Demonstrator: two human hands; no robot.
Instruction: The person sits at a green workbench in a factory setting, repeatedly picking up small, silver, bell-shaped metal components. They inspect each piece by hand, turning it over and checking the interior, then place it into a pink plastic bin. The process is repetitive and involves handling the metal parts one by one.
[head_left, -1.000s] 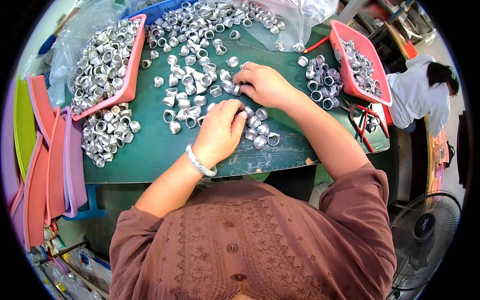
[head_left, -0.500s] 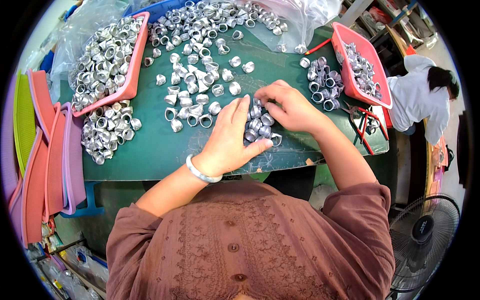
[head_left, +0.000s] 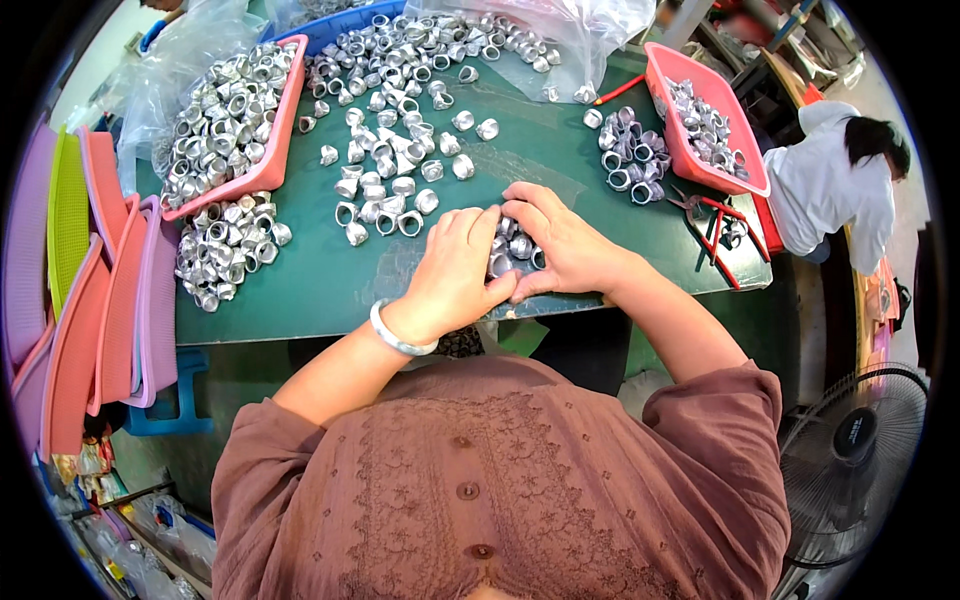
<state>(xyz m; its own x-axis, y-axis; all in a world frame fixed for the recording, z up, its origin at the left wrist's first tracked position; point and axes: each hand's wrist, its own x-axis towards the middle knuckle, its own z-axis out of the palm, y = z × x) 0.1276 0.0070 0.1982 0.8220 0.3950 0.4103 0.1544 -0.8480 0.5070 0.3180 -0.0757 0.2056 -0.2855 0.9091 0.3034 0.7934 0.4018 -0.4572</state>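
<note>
Near the front edge of the green table, a small heap of silver metal rings lies between my two hands. My left hand, with a pale bangle on its wrist, curves along the heap's left side, fingers stretched out and thumb apart. Around the right side cups my right hand, its fingers reaching over the far side and its thumb close to the left thumb. Both hands are open and rest against the rings, which they partly hide. Just left of and beyond them, more loose rings are spread on the table.
Pink baskets of rings stand at left and right, with ring piles beside them. Red-handled pliers lie at right. Clear plastic bags cover the far side. A fan and a person in white are at right.
My right hand has moved from picking at the heap's far side to cupping its right side. The heap is more tightly enclosed, and the two thumbs have come close together.
</note>
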